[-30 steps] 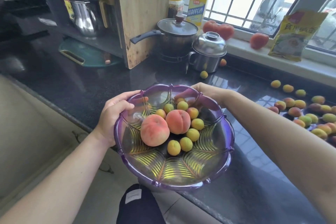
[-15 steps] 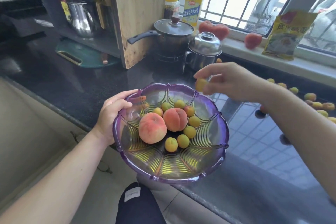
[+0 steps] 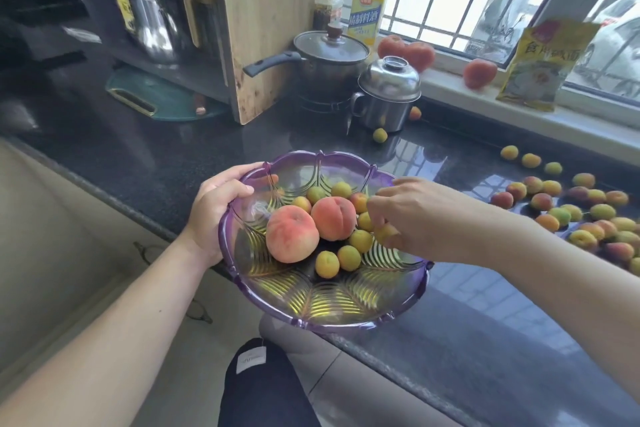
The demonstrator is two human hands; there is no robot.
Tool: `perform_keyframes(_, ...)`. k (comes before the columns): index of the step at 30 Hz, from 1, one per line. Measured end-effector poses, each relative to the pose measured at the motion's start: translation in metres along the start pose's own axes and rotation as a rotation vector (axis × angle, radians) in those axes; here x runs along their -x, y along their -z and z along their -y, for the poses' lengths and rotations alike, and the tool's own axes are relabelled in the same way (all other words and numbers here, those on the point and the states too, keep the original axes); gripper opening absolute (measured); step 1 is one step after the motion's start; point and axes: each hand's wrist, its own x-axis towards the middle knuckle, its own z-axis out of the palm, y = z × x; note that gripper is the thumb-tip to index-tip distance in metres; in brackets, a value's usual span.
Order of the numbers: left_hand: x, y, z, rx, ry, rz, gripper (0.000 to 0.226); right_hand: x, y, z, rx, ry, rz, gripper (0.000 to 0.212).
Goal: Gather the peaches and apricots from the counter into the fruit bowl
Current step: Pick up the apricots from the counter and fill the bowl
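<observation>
My left hand (image 3: pixel 214 208) grips the left rim of a clear purple fruit bowl (image 3: pixel 311 319), which juts over the counter's front edge. Two peaches (image 3: pixel 292 234) and several small apricots (image 3: pixel 327 263) lie in it. My right hand (image 3: pixel 419 215) reaches low over the bowl's right side, its curled fingers pinching one apricot (image 3: pixel 384 233) just beside the others. Many more apricots (image 3: pixel 571 215) are scattered on the dark counter to the right. Two stray ones (image 3: pixel 380 134) lie by the steel mug.
Behind the bowl stand a lidded steel mug (image 3: pixel 388 94), a lidded pot (image 3: pixel 329 59) with its handle pointing left, and an upright wooden board (image 3: pixel 263 28). Tomatoes (image 3: pixel 479 73), a yellow bag (image 3: pixel 543 66) and a bottle (image 3: pixel 367 0) sit on the windowsill.
My right hand rose from behind the bowl with an apricot, then came down into the bowl's right side. The left hand kept its grip on the rim.
</observation>
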Motion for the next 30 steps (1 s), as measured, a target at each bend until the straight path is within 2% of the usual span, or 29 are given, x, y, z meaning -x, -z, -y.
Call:
perform_keyframes(2, 0.000, 0.002, 0.000, -0.008, -0.008, 0.007, 0.042, -0.002, 0.003, -0.002, -0.005, -0.031, 0.022, 0.021)
perform_keyframes(5, -0.001, 0.004, 0.001, -0.020, -0.013, 0.004, 0.047, -0.002, 0.000, -0.001, -0.141, -0.087, 0.069, 0.018)
perform_keyframes(12, -0.001, 0.005, 0.002, -0.045, -0.031, 0.003, 0.046, 0.000, -0.004, -0.007, -0.218, -0.066, 0.020, 0.018)
perform_keyframes(13, -0.001, 0.006, 0.002, -0.052, -0.035, 0.005, 0.046, 0.001, 0.000, -0.013, -0.257, -0.052, -0.059, 0.018)
perform_keyframes(15, -0.001, 0.006, 0.003, -0.052, -0.035, 0.004, 0.046, -0.006, 0.004, -0.035, -0.350, -0.069, -0.342, 0.016)
perform_keyframes(17, -0.002, 0.007, 0.003, -0.044, -0.026, -0.004, 0.047, -0.025, -0.006, -0.072, -0.421, -0.235, -0.530, 0.009)
perform_keyframes(18, -0.002, 0.007, 0.004, -0.045, -0.024, -0.009, 0.047, -0.038, -0.016, -0.092, -0.435, -0.354, -0.521, 0.003)
perform_keyframes(20, -0.003, 0.007, 0.004, -0.056, -0.026, -0.014, 0.047, -0.066, -0.047, -0.124, -0.384, -0.521, -0.347, 0.024)
perform_keyframes(22, -0.002, 0.006, 0.004, -0.052, -0.026, -0.012, 0.047, -0.092, -0.072, -0.138, -0.359, -0.546, -0.178, 0.047)
perform_keyframes(24, -0.003, 0.006, 0.004, -0.037, -0.022, -0.012, 0.047, -0.118, -0.084, -0.142, -0.309, -0.542, -0.145, 0.056)
perform_keyframes(26, -0.004, 0.006, 0.005, -0.011, -0.013, -0.021, 0.048, -0.138, -0.086, -0.145, -0.242, -0.577, -0.157, 0.052)
perform_keyframes(30, -0.004, 0.006, 0.005, 0.004, -0.001, -0.022, 0.047, -0.146, -0.084, -0.144, -0.230, -0.597, -0.193, 0.026)
